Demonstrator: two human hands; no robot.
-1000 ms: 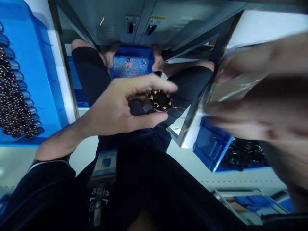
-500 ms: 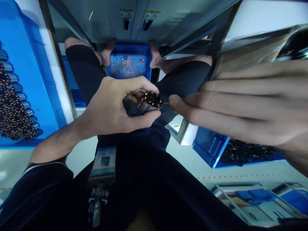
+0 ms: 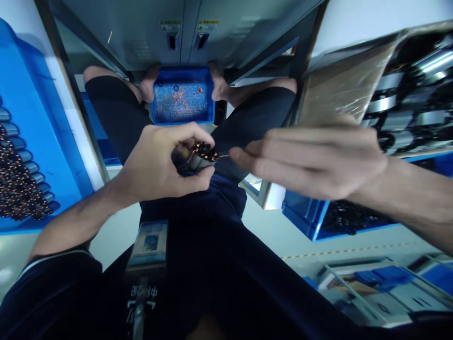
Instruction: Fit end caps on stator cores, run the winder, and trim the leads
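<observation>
My left hand is wrapped round a small motor stator, a metal cylinder with black insulation and copper windings at its upper end. Its wound end faces up and to the right, between my thumb and forefinger. From that end a thin copper wire runs out to the right. At the wire's far end the thumb and forefinger of my right hand are pinched together on it. The right hand is somewhat smeared by motion. Part of the stator's body is hidden by my left fingers.
Between the feet a blue tray holds copper scraps. At left, a large blue bin contains rows of wound stators. Brown wrapping and metal cores lie at right, above a blue crate of black parts.
Both hands and the stator sit further left in view, partly because the view has shifted. My right hand appears smaller and farther from the camera, still pinching the wire.
</observation>
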